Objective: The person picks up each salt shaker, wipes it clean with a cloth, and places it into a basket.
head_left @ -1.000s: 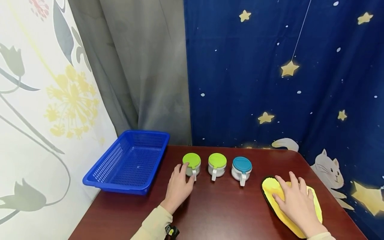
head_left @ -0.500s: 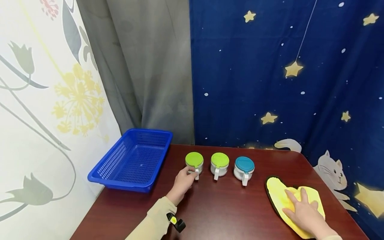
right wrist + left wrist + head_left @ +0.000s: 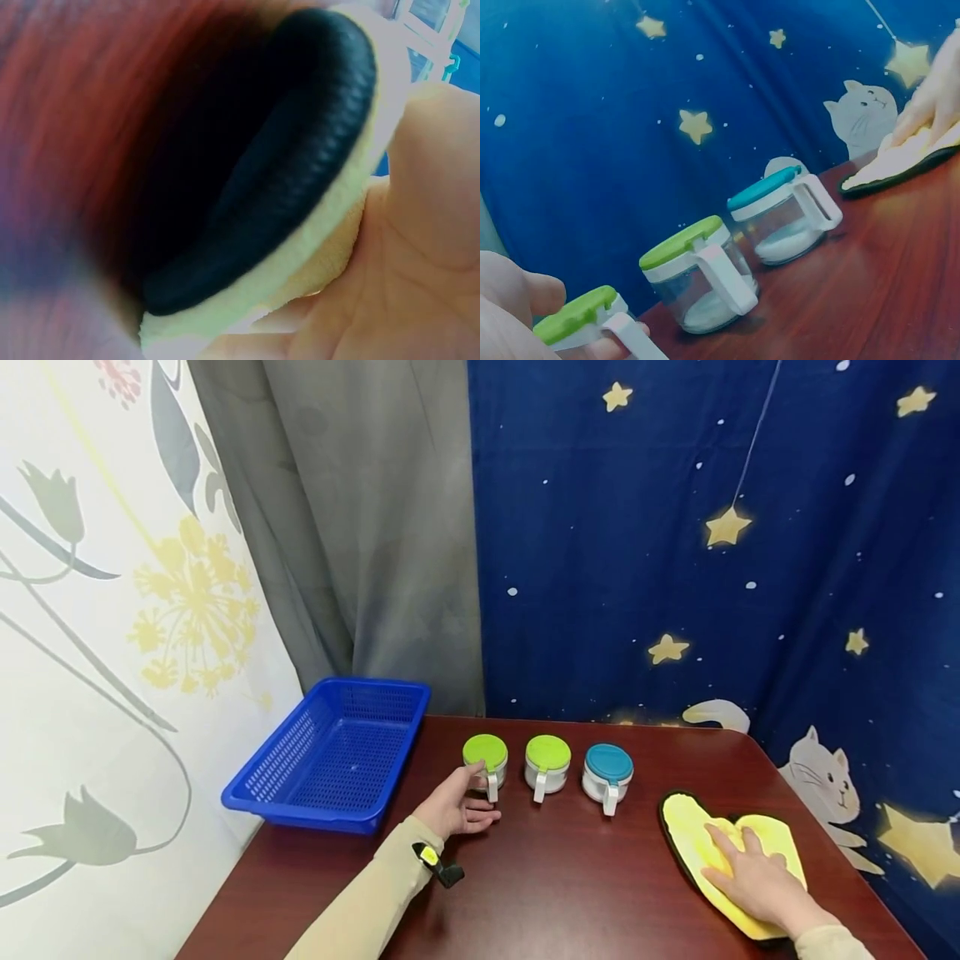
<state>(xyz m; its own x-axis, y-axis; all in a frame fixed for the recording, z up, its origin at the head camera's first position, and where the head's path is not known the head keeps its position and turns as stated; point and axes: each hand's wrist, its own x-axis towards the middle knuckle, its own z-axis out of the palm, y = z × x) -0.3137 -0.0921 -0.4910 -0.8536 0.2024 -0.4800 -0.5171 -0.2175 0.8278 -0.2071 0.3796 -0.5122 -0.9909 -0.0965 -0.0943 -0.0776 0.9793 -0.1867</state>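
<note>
My left hand is at the leftmost seasoning jar, which has a light green lid and white handle. Its thumb lies beside the lid in the left wrist view, and a finger shows behind the handle; its fingers look loose, and contact is unclear. A second green-lidded jar and a blue-lidded jar stand to the right, each holding some white content. My right hand rests with spread fingers on a yellow cloth with a black edge, whose fuzzy side is close up in the right wrist view.
A blue perforated plastic basket stands at the table's left side. The dark red wooden table ends at grey and starry blue curtains behind the jars.
My left hand has turned over at the leftmost jar, its palm now facing more upward. My right hand has settled lower onto the cloth. The jars have stayed in their row.
</note>
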